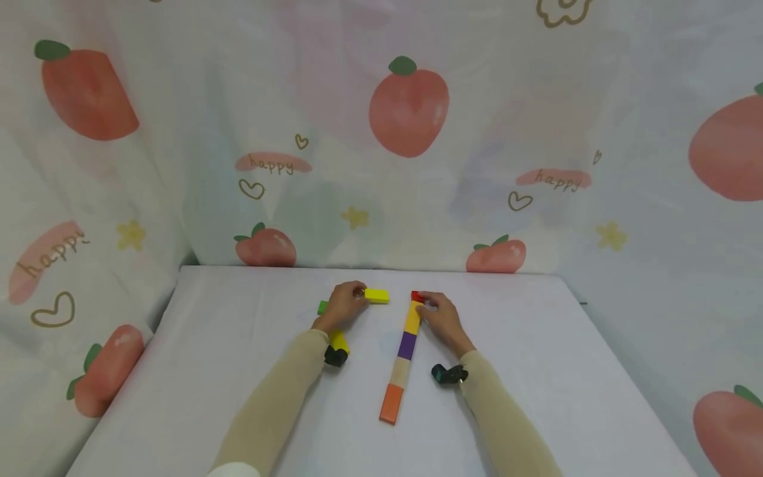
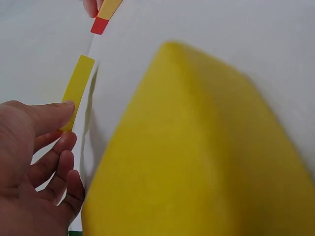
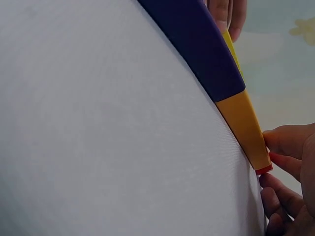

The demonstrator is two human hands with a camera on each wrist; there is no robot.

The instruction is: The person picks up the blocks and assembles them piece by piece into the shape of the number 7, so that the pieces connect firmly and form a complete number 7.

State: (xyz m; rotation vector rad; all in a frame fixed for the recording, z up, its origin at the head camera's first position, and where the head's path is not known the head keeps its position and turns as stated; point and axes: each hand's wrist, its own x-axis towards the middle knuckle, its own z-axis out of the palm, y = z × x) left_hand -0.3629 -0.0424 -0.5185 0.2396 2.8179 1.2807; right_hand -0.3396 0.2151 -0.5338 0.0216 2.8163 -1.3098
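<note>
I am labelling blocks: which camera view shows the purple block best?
The head view: the purple block shows there whole and unobstructed. The right wrist view cuts it off at the top; the left wrist view does not show it.

The blocks [image 1: 407, 346] are red, amber, purple, beige, orange, yellow and green, the pale backdrop [image 1: 408, 199] peach-printed.

Fruit-patterned backdrop [image 1: 411, 199] behind white table [image 1: 507, 311]

I see soft, dim light and faint shadows; near the left hand [image 2: 34, 162], a yellow block [image 2: 187, 157] blurs in the left wrist view.
</note>
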